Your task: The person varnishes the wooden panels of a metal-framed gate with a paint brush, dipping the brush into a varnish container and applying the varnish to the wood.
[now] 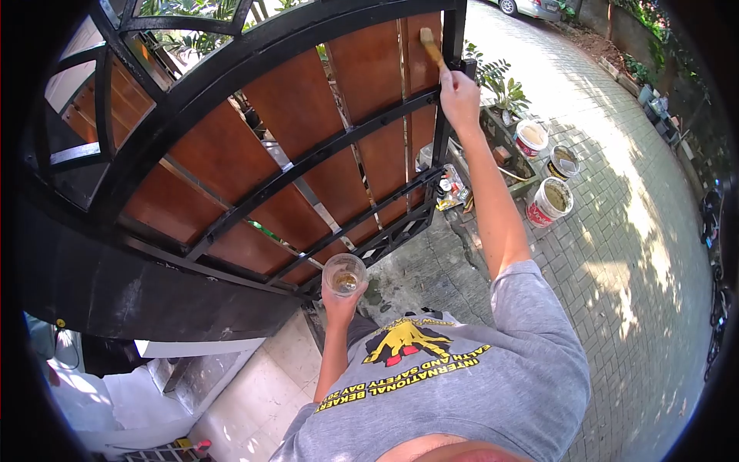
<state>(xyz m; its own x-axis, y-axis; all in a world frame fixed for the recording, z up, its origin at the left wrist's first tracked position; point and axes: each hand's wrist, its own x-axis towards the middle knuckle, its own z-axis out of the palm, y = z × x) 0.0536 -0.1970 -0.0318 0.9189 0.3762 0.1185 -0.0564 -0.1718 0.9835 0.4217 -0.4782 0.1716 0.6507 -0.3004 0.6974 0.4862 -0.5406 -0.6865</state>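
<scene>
My right hand [460,96] is stretched up to the top right of the gate, its fingers closed round the handle of a paintbrush [433,48]. The pale bristles lie against, or very close to, the last brown wooden panel [423,73]; contact is hard to tell. Lower down, my left hand [339,304] grips a clear plastic cup [344,275] with a little liquid at its bottom. The gate [281,165] has a black metal frame with reddish-brown boards and narrow gaps between them.
Beyond the gate's end stand several paint buckets [550,202] beside a planter box [504,158]. Bottles and small items [453,189] lie on the ground near the gate's foot. A paved driveway [608,269] runs along the right, with a parked car [531,8] far off.
</scene>
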